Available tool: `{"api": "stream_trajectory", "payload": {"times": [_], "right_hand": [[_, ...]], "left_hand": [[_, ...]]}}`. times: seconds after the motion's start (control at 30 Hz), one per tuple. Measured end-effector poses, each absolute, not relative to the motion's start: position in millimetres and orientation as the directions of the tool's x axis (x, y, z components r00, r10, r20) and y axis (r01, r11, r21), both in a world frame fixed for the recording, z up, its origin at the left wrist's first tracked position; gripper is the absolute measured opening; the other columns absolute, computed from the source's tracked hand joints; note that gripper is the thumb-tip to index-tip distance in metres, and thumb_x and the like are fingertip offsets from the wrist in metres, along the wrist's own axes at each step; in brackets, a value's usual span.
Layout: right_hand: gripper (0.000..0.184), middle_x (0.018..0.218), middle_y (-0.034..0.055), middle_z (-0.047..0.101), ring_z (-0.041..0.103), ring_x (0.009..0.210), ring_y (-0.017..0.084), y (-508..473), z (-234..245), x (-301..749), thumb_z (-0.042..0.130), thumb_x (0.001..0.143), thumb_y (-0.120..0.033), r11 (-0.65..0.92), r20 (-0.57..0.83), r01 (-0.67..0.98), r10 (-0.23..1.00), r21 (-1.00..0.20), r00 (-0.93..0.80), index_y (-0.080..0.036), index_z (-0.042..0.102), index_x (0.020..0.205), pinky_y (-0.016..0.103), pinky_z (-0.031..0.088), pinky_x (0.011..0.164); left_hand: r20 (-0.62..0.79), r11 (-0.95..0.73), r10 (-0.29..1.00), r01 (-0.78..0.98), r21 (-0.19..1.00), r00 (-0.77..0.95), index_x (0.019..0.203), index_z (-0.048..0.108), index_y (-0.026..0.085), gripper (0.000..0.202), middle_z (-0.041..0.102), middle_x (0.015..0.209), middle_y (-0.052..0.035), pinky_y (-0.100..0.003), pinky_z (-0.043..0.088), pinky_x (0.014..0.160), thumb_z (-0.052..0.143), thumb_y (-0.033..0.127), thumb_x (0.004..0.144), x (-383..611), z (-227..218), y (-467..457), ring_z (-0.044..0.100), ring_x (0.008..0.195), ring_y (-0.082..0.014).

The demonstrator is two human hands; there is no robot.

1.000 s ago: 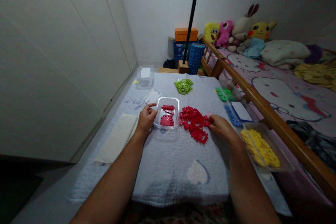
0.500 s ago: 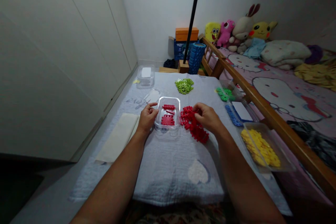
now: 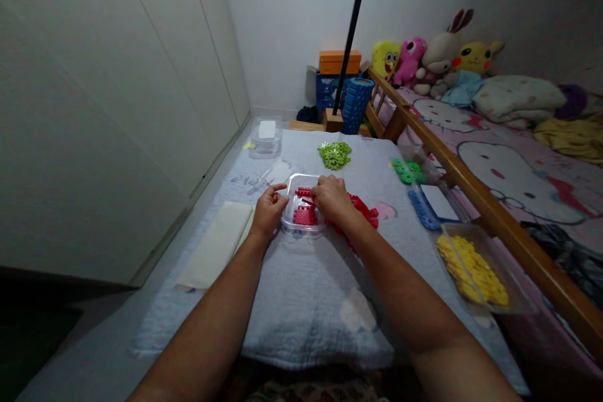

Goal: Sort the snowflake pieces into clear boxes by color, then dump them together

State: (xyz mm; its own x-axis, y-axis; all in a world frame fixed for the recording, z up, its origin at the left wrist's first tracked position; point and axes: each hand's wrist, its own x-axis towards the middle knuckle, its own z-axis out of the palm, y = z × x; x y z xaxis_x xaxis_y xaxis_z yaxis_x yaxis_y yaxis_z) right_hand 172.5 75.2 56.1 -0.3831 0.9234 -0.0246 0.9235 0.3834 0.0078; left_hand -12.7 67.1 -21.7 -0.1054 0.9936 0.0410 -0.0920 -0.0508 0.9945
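A clear plastic box (image 3: 304,232) stands on the cloth-covered table with red interlocking plastic pieces (image 3: 304,215) inside, some laid side by side. My left hand (image 3: 268,210) holds the box at its left rim, thumb and forefinger against the edge. Over the right side of the box, my right hand (image 3: 333,198) has its fingers pinched on a red interlocking piece (image 3: 309,200), largely hidden by the fingertips. Partly beneath my right wrist, a loose pile of red pieces (image 3: 365,208) lies on the cloth beside the box.
Light-green pieces (image 3: 335,154) lie heaped behind the box. A lidded clear box (image 3: 266,138) stands at the far left, and a folded cream cloth (image 3: 217,245) lies at left. Along the right edge are green pieces (image 3: 407,171), a blue-filled box (image 3: 438,201) and yellow pieces (image 3: 473,270), beside a wooden bed rail (image 3: 471,176).
My right hand has moved left from the red pile to the right side of the box. My left hand stays at the box's left rim. The view has shifted slightly.
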Motion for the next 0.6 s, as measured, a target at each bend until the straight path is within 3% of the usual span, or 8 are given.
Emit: {"api": "stream_trajectory", "payload": {"times": [0.23,0.43,0.6], "right_hand": [[0.032,0.123,0.0160,0.067,0.052,0.117,0.030,70.4,55.3,174.8,0.048,0.103,-0.023,0.356,0.031,0.934,0.934,-0.011,-0.355,-0.020,0.079,0.114,0.042,0.037,0.093],[0.030,0.125,0.0134,0.066,0.055,0.119,0.028,68.3,55.9,226.5,0.057,0.096,-0.017,0.230,0.142,0.937,0.970,-0.262,-0.199,-0.021,0.075,0.119,0.040,0.041,0.101],[0.026,0.111,0.0101,0.070,0.063,0.100,0.021,60.3,45.0,300.7,0.059,0.092,-0.013,0.130,0.158,0.921,0.985,-0.366,-0.076,-0.017,0.076,0.111,0.034,0.047,0.097]], "left_hand": [[0.035,-0.045,0.994,-0.101,0.994,-0.103,0.113,0.066,0.015,0.048,0.040,0.055,0.0112,-0.022,0.024,0.050,0.074,0.035,0.070,-13.1,-23.5,67.1,0.034,0.048,-0.0081],[0.024,-0.034,0.994,-0.092,0.995,-0.109,0.112,0.066,0.016,0.048,0.040,0.056,0.0110,-0.021,0.024,0.050,0.074,0.035,0.070,-13.2,-23.4,66.7,0.034,0.049,-0.0083],[0.029,-0.039,0.993,-0.083,0.996,-0.111,0.112,0.067,0.016,0.047,0.040,0.056,0.0107,-0.021,0.026,0.050,0.074,0.035,0.070,-13.5,-23.7,67.0,0.036,0.049,-0.0085]]}}
